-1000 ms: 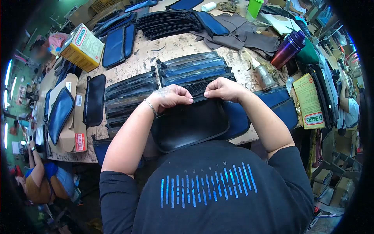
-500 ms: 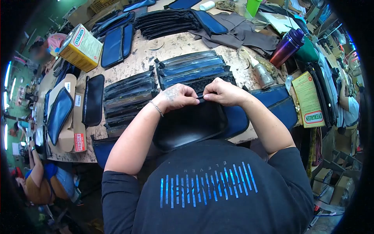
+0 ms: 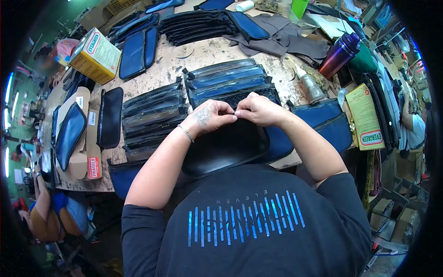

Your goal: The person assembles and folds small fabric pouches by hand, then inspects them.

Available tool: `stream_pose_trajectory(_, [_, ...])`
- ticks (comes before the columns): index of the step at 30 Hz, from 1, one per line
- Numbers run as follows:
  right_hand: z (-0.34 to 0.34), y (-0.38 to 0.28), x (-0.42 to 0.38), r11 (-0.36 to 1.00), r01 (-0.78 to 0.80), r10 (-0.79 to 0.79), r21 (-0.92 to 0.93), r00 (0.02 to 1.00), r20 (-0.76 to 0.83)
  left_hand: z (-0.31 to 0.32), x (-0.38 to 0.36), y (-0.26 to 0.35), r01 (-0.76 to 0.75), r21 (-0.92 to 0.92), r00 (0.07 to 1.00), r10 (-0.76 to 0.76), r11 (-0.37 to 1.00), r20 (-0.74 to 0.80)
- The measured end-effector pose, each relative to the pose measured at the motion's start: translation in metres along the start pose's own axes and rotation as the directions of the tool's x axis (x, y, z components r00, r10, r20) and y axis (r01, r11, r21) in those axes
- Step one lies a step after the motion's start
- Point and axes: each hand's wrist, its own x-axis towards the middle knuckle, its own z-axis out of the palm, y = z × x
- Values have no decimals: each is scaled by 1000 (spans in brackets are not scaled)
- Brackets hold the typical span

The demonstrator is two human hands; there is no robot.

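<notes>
A black, rounded panel [image 3: 226, 150] lies at the table's near edge against my body. My left hand [image 3: 213, 115] pinches the panel's far edge with thumb and forefinger. Right beside it, my right hand [image 3: 259, 110] pinches the same edge, the fingertips of both hands nearly touching. Just beyond my hands is a stack of blue and black pieces [image 3: 226, 83] with dark strips. Another row of black pieces [image 3: 154, 117] lies left of my left hand. Blue panels [image 3: 323, 117] lie under and beyond my right forearm.
Yellow-and-white cans [image 3: 97, 55] stand at the back left and right. A purple bottle [image 3: 339, 55], a glue bottle [image 3: 310, 87], brown cloth [image 3: 281, 37] and a stack of black pieces [image 3: 196, 27] are farther back. Cardboard [image 3: 93, 138] lies left. Co-workers are at both sides.
My fingertips have come closer together along the panel's edge. My right hand has shifted slightly left.
</notes>
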Motion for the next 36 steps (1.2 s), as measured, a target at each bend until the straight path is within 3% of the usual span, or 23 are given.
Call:
stream_pose_trajectory(4, [3, -3, -1, 999, -30, 29, -25, 999, -44, -1, 1, 0, 10, 38, 1000, -10, 999, -12])
stream_pose_trajectory(6, [7, 2, 0, 995, 49, -60, -92, 991, -120, -1, 1, -1, 22, 51, 1000, -22, 998, -7])
stream_pose_trajectory(10, [3, 5, 4, 995, 86, -91, -51, 989, -117, -2, 0, 2, 22, 107, 1000, -22, 994, -6])
stream_pose_trajectory(12, [-5, 2, 5, 991, -83, 81, 100, 996, 29, -2, -1, 3, 4, 145, 1000, -1, 989, -20])
stream_pose_trajectory(21, [-17, 12, 2, 894, -150, 140, 422, 989, 53, -4, -2, 6, -4, 55, 999, 7, 998, -51])
stream_pose_trajectory(24, [-13, 23, 6, 899, -55, 55, 434, 998, 13, -4, -1, -1, -83, 106, 994, 90, 991, -63])
stream_pose_trajectory(27, [-9, 34, 8, 920, 2, 13, 392, 999, -35, -4, 1, -4, -82, 110, 994, 90, 991, -63])
stream_pose_trajectory(30, [-10, 35, 9, 932, 23, -11, 361, 999, -35, -4, 3, -6, 3, -10, 1000, -3, 1000, 11])
stream_pose_trajectory(32, [-15, 29, 6, 981, 192, -191, -1, 974, -120, -2, 6, -8, -8, -5, 999, 9, 1000, 35])
stream_pose_trajectory(33, [-12, 27, 5, 981, 192, -191, -2, 975, -117, -1, 8, -14, -9, -8, 999, 9, 1000, 34])
stream_pose_trajectory(35, [-5, 22, 1, 930, 322, -360, -178, 896, -261, 1, 12, -26, 70, -166, 995, -56, 984, 88])
stream_pose_trajectory(36, [-10, 19, 1, 952, 274, -298, -136, 930, -214, -3, 9, -23, 159, -236, 983, -132, 958, 126])
